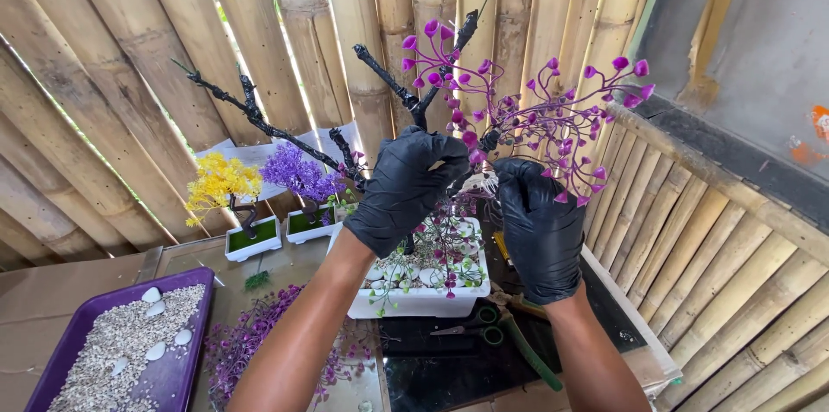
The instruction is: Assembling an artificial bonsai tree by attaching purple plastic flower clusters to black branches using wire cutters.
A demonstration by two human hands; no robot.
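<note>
Both gloved hands are raised and curled, the left hand (406, 183) closed on the black branch (406, 92) and the right hand (540, 226) pinching the purple sprig (553, 118) just above it.

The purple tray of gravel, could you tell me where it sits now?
The purple tray lies at the head view's lower left, left of the left hand and below the yellow miniature tree.

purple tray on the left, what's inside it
The purple tray holds fine pale gravel with a few white shells lying on top. The tray floor beneath the gravel is covered and cannot be seen.
</note>
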